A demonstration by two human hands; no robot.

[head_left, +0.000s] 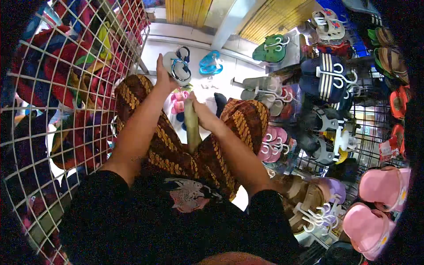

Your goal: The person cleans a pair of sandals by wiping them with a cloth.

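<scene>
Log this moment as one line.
left hand: holds white-and-blue sandals, raised | right hand: grips olive-green object | around: wire grid, hanging sandals

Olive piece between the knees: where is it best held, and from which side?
Likely its upper end, from the right: the olive piece stands nearly upright, lower end sunk between the trouser legs, leaving only the top free. The right hand grips there; the left hand holds a sandal.

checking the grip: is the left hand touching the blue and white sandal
Touching. The head view shows the left hand closed on the side of the blue and white sandal, with no gap between them.
</scene>
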